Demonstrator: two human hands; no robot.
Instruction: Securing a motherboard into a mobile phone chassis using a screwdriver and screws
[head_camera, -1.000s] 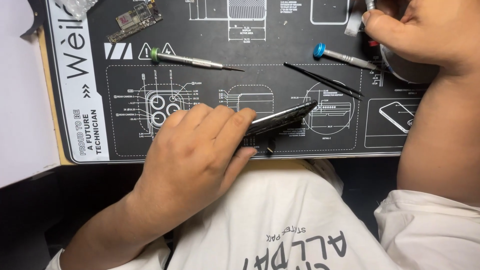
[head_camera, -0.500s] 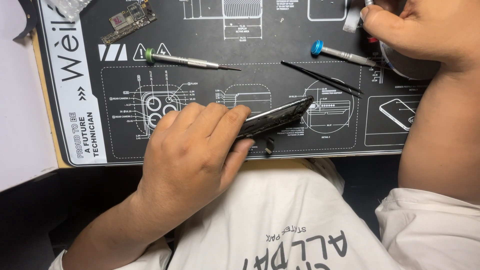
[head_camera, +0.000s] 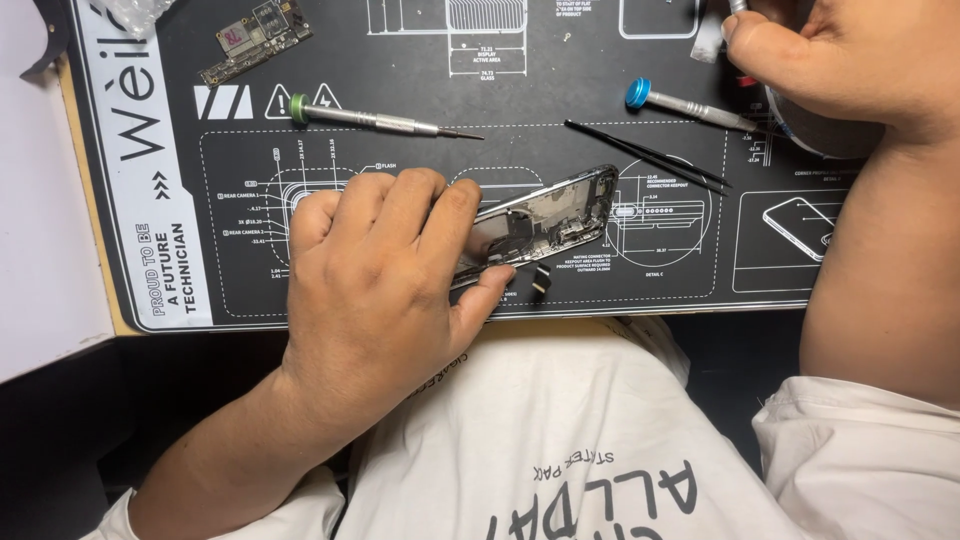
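Note:
My left hand (head_camera: 375, 290) grips the near end of an opened phone housing (head_camera: 550, 220) and holds it tilted on the black repair mat (head_camera: 420, 90), so its inner parts face up. A small flex cable (head_camera: 540, 283) hangs from the housing's lower edge. At the top right corner my right hand (head_camera: 840, 55) is curled around a thin silver tool (head_camera: 737, 6), most of which is cut off by the frame. This hand rests over a round white object (head_camera: 815, 140).
A green-capped screwdriver (head_camera: 370, 120) lies above my left hand. A blue-capped screwdriver (head_camera: 690, 105) and black tweezers (head_camera: 650, 155) lie beyond the phone. A bare circuit board (head_camera: 255, 40) sits at the top left. White paper (head_camera: 40, 200) borders the mat's left side.
The phone housing has tipped further over in my left hand, so its inside now shows instead of its dark edge. My right hand has stayed at the top right.

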